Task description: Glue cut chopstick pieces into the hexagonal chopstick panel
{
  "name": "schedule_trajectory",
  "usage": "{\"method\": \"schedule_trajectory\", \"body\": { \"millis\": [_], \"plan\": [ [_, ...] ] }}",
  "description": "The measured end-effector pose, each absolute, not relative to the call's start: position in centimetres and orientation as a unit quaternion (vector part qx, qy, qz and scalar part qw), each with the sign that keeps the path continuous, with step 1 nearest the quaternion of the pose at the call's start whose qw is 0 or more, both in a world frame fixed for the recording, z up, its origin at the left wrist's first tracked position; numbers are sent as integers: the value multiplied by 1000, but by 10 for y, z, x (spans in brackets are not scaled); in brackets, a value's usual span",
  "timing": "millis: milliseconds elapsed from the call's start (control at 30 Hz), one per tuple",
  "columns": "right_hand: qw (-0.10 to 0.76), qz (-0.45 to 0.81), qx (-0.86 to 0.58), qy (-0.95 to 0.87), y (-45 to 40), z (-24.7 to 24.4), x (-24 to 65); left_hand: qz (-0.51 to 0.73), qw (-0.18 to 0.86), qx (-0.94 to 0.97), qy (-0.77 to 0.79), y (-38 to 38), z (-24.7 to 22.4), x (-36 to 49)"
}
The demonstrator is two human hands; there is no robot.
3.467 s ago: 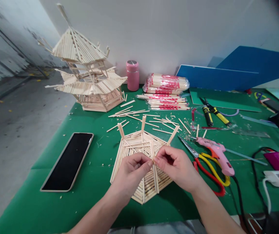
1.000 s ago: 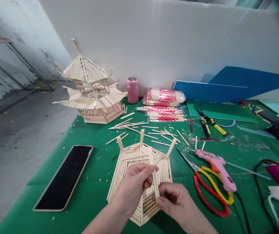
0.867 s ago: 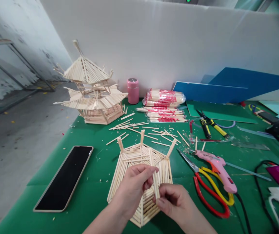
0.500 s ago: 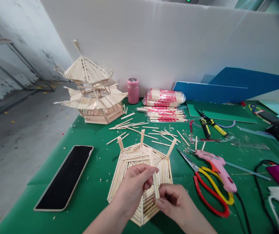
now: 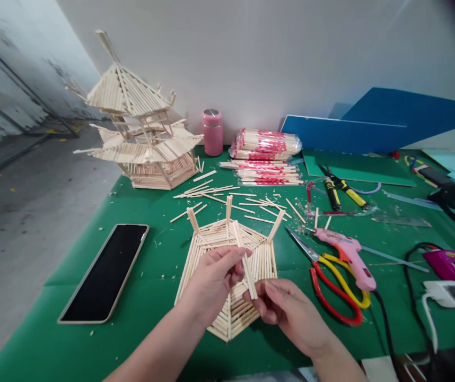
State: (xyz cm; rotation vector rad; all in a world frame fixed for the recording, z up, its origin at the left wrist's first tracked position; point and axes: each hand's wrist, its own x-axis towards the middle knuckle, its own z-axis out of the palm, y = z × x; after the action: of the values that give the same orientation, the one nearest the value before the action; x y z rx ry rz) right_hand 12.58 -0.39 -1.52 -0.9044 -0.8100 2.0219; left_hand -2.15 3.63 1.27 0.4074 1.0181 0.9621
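My left hand [image 5: 223, 270] is closed, pinching a short bundle of pale wooden sticks [image 5: 238, 239] near its middle. The bundle is tilted over a flat, many-sided stick base [image 5: 267, 265] on the table. At the bundle's lower end is my right hand [image 5: 283, 307], its fingers curled and the fingertips against the sticks. Three short stick posts stand on the base's far side, among them a left post [image 5: 193, 220], a middle post [image 5: 228, 209] and a right post [image 5: 276, 226]. My hands and forearms cover part of the base's near half.
A stick pagoda model [image 5: 143, 143] stands back left, beside a pink flask [image 5: 212, 132] and packaged chopsticks [image 5: 265, 146]. Cut sticks [image 5: 211, 190] lie behind the base. On the right are scissors [image 5: 331, 270], a pink glue gun [image 5: 347, 252] and pliers [image 5: 342, 193]; a phone [image 5: 106, 273] lies left.
The view has shifted, so the table's things sit higher in the picture. My right thumb has lifted off the bundle's lower end, while my left hand keeps its pinch.
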Motion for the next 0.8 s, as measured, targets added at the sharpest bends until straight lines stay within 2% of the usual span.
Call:
{"method": "schedule_trajectory", "body": {
  "millis": [300, 600, 800],
  "plan": [
    [375, 796, -334, -339, -5, -22, 123, 439, 761, 168, 447, 36, 11, -18],
    [488, 762, -309, -293, -15, -22, 104, 448, 779, 85, 431, 33, 14, -11],
    [517, 741, -315, -290, -20, -26, 97, 450, 782, 73, 425, 31, 12, -9]
  ]
}}
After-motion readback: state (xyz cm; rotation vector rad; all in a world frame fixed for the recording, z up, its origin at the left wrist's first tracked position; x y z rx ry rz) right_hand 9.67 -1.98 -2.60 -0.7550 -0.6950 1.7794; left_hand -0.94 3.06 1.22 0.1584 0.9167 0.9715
